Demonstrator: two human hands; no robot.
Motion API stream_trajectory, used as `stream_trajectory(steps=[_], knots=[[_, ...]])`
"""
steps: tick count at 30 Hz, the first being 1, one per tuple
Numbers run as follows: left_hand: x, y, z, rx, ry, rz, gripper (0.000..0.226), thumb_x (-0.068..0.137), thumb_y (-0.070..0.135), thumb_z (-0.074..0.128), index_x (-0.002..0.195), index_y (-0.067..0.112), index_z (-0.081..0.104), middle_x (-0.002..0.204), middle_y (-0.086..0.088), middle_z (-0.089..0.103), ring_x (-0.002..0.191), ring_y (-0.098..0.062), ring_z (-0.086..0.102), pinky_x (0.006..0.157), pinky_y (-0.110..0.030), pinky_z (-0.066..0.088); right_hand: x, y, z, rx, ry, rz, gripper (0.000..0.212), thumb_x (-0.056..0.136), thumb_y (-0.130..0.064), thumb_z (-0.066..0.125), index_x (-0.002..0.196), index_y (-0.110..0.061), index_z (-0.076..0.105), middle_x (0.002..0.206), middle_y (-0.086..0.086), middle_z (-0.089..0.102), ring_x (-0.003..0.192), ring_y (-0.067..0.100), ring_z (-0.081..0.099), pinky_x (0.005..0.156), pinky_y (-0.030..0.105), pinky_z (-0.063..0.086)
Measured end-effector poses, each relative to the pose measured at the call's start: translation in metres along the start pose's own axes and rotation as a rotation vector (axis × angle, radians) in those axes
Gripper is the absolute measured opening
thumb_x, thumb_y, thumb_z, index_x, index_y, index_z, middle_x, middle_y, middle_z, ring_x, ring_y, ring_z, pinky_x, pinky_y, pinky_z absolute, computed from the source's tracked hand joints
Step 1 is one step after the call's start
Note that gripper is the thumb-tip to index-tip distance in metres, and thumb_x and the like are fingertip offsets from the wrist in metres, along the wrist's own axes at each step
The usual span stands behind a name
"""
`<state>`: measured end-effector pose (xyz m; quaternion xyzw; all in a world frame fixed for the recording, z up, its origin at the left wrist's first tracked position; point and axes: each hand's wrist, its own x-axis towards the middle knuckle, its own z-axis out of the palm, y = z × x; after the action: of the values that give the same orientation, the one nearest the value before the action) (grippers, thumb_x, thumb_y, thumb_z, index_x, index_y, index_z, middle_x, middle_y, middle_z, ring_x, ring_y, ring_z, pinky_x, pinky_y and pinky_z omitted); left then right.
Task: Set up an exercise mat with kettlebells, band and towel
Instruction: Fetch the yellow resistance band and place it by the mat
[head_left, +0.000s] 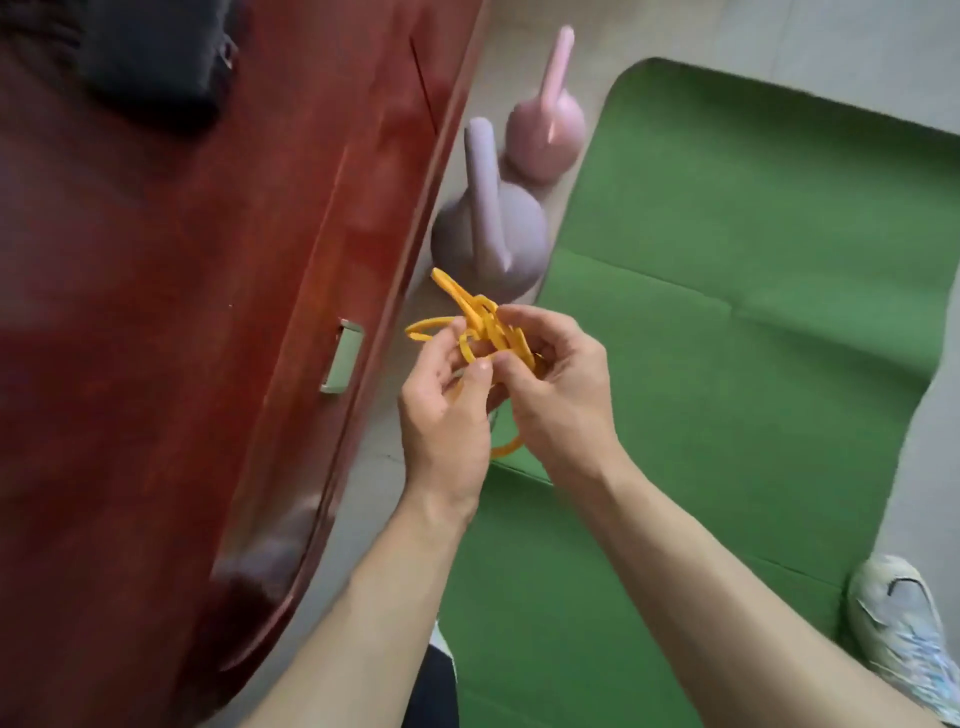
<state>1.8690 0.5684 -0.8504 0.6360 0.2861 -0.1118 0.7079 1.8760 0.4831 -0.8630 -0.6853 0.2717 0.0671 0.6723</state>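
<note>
A tangled orange band (480, 322) hangs in the air between both my hands, above the mat's left edge. My left hand (449, 410) pinches loops of it with thumb and fingers, and my right hand (558, 387) curls round the other side of the tangle. A green exercise mat (753, 291) lies unrolled on the floor to the right. Two kettlebells stand on the floor beside the mat's left edge: a mauve one (491, 234) nearer me and a pink one (545, 130) beyond it. No towel is visible.
A red-brown wooden desk (208, 312) with a metal drawer handle (343, 358) fills the left side, and a dark object (150, 57) lies on its top. My white shoe (904, 629) stands on the pale floor at the mat's right edge.
</note>
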Motion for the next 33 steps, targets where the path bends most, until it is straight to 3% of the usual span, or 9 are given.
stream_trajectory(steps=[8, 11, 13, 17, 21, 24, 28, 30, 33], knots=[[0.108, -0.127, -0.026, 0.158, 0.088, -0.005, 0.040, 0.096, -0.007, 0.053, 0.131, 0.012, 0.060, 0.117, -0.012, 0.074, 0.107, -0.024, 0.074, 0.090, -0.041, 0.061, 0.081, 0.142, 0.038, -0.032, -0.076, 0.066, 0.039, 0.080, -0.008, 0.058, 0.117, -0.011, 0.068, 0.115, 0.018, 0.071, 0.100, 0.028, 0.074, 0.091, 0.051, 0.060], [0.136, -0.151, -0.028, 0.211, 0.105, -0.002, 0.037, 0.093, 0.004, 0.056, 0.123, 0.023, 0.063, 0.118, -0.009, 0.074, 0.109, -0.024, 0.073, 0.096, -0.051, 0.058, 0.107, 0.166, 0.047, -0.109, -0.078, 0.075, 0.037, 0.084, -0.004, 0.060, 0.119, -0.011, 0.068, 0.116, 0.016, 0.071, 0.103, 0.027, 0.072, 0.094, 0.049, 0.058], [0.148, -0.161, -0.028, 0.246, 0.083, -0.014, 0.043, 0.090, 0.013, 0.054, 0.132, 0.021, 0.061, 0.122, -0.006, 0.073, 0.113, -0.023, 0.071, 0.099, -0.053, 0.056, 0.119, 0.172, 0.047, -0.144, -0.081, 0.091, 0.038, 0.084, -0.003, 0.061, 0.122, -0.008, 0.068, 0.116, 0.016, 0.071, 0.103, 0.026, 0.072, 0.095, 0.047, 0.059], [0.162, -0.170, -0.028, 0.295, 0.028, -0.063, 0.047, 0.091, 0.020, 0.049, 0.136, 0.032, 0.058, 0.127, -0.005, 0.071, 0.116, -0.028, 0.070, 0.102, -0.054, 0.054, 0.129, 0.171, 0.041, -0.164, -0.148, 0.136, 0.045, 0.087, 0.009, 0.060, 0.130, -0.004, 0.063, 0.111, 0.010, 0.075, 0.098, 0.016, 0.072, 0.097, 0.034, 0.058], [0.161, -0.157, -0.028, 0.384, 0.014, -0.108, 0.042, 0.092, 0.029, 0.049, 0.130, 0.045, 0.058, 0.126, -0.005, 0.072, 0.115, -0.022, 0.070, 0.102, -0.049, 0.054, 0.129, 0.155, 0.032, -0.171, -0.253, 0.166, 0.059, 0.083, 0.022, 0.052, 0.136, -0.005, 0.059, 0.108, -0.006, 0.072, 0.083, -0.007, 0.069, 0.081, 0.013, 0.054], [0.150, -0.139, -0.027, 0.412, 0.029, -0.111, 0.042, 0.102, 0.016, 0.050, 0.143, 0.025, 0.055, 0.133, -0.010, 0.067, 0.120, -0.022, 0.066, 0.107, -0.043, 0.051, 0.126, 0.140, 0.027, -0.208, -0.270, 0.122, 0.065, 0.079, 0.019, 0.051, 0.136, -0.010, 0.060, 0.122, -0.002, 0.069, 0.098, 0.000, 0.067, 0.095, 0.017, 0.051], [0.136, -0.110, -0.025, 0.477, 0.099, -0.135, 0.039, 0.100, 0.021, 0.050, 0.137, 0.026, 0.062, 0.132, -0.005, 0.067, 0.121, -0.024, 0.064, 0.104, -0.048, 0.052, 0.120, 0.111, 0.015, -0.300, -0.312, 0.109, 0.057, 0.083, 0.007, 0.061, 0.135, -0.015, 0.063, 0.114, -0.004, 0.070, 0.089, 0.003, 0.063, 0.074, 0.004, 0.046], [0.126, -0.094, -0.022, 0.488, 0.122, -0.123, 0.042, 0.095, 0.026, 0.048, 0.132, 0.026, 0.065, 0.132, 0.002, 0.067, 0.122, -0.019, 0.061, 0.104, -0.048, 0.052, 0.117, 0.094, 0.008, -0.318, -0.370, 0.131, 0.052, 0.087, 0.001, 0.062, 0.136, -0.016, 0.061, 0.105, -0.004, 0.070, 0.078, 0.000, 0.062, 0.068, 0.012, 0.048], [0.107, -0.069, -0.014, 0.486, 0.148, -0.114, 0.051, 0.084, 0.034, 0.044, 0.129, 0.027, 0.068, 0.128, 0.006, 0.067, 0.121, -0.016, 0.061, 0.104, -0.047, 0.052, 0.111, 0.064, -0.005, -0.319, -0.385, 0.087, 0.048, 0.091, -0.003, 0.058, 0.138, -0.012, 0.060, 0.124, 0.000, 0.068, 0.098, 0.003, 0.064, 0.086, 0.020, 0.052]])
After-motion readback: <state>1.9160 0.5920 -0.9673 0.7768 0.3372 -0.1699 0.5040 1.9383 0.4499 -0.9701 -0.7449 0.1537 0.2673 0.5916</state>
